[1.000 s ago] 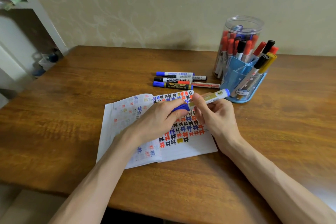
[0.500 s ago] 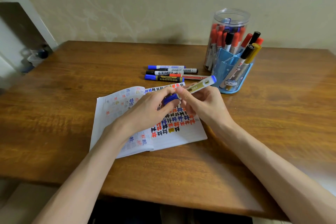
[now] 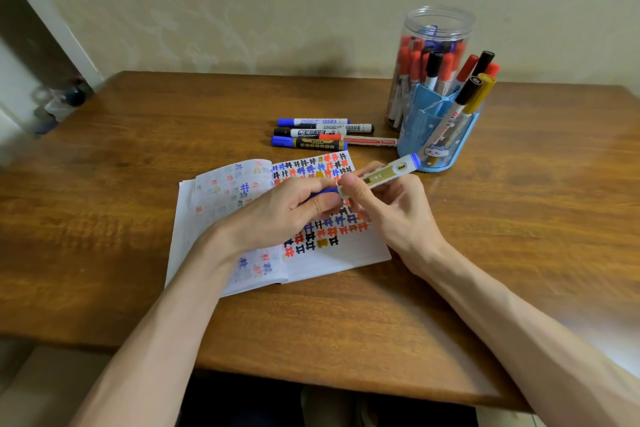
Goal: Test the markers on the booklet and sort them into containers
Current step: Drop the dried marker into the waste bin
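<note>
While both hands meet above the open booklet [image 3: 346, 260], they share one marker [image 3: 391, 172], a white and gold barrel with a blue end pointing towards 2 o'clock. The left hand [image 3: 273, 215] has its fingers curled round the blue cap [image 3: 323, 191] at the marker's near end. The right hand [image 3: 398, 211] pinches the barrel between thumb and fingers just beside that cap. Whether the cap is fully seated on the barrel cannot be told, since the fingers cover the joint.

One booklet lies under the hands on the wooden table [image 3: 104, 218]. Its right page is filled with rows of small marks in black, blue, red and yellow, and its left page shows fainter marks.

At 12 o'clock from the hands, just beyond the booklet's far edge, five loose markers [image 3: 322, 132] lie side by side, touching or nearly so: two with blue caps, two with black ends, one red.

Two containers stand at 1 o'clock. The nearer is a blue pen holder [image 3: 415, 128] with compartments; a black-capped marker [image 3: 465, 94] and a yellow marker [image 3: 483, 90] lean in its front section, and several red and black-capped ones rise behind them. Touching or just behind it stands a clear jar [image 3: 440, 15], packed mostly with red markers plus a few dark ones; their number cannot be counted.
</note>
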Motion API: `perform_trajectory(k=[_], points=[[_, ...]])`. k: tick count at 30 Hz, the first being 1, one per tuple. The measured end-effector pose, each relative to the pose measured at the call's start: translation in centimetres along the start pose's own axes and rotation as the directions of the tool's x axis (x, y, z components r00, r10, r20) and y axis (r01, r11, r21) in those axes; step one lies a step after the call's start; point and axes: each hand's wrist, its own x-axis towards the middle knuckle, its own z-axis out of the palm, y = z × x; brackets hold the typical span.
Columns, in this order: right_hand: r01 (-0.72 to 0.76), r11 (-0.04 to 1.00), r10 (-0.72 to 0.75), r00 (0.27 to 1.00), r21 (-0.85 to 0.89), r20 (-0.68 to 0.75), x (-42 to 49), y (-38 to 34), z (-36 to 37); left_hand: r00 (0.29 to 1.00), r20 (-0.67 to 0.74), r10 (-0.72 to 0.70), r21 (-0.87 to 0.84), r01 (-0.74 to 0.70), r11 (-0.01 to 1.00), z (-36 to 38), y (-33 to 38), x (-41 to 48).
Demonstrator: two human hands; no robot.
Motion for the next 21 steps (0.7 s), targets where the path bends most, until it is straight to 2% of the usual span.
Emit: perform_trajectory(k=[3,5,10,14,16,21], points=[[0.015,1.0,-0.015,1.0,-0.019,0.012,-0.1,-0.1,0.2,0.999,0.048,-0.021,-0.07,0.024,0.997,-0.3,0.3,-0.2],[0.002,1.0,-0.002,1.0,0.014,0.006,0.0,-0.3,0.2,0.999,0.032,-0.02,-0.067,0.022,0.998,-0.4,0.2,-0.1],[-0.145,0.986,0.149,0.987,0.078,-0.052,0.5,-0.3,0.7,0.977,-0.192,0.096,0.189,-0.059,0.98,0.8,-0.2,0.3],[-0.092,0.995,0.097,0.983,0.041,-0.156,0.8,-0.4,1.4,0.939,-0.277,0.204,0.374,-0.091,0.923,1.3,-0.6,0.2],[-0.092,0.995,0.097,0.98,0.037,-0.173,0.9,-0.5,1.3,0.932,-0.276,0.237,0.455,-0.09,0.886,1.3,-0.5,0.2],[-0.111,0.993,0.117,0.982,0.049,-0.146,0.6,-0.6,1.0,0.974,-0.197,0.111,0.269,-0.056,0.962,1.2,0.1,0.2]])
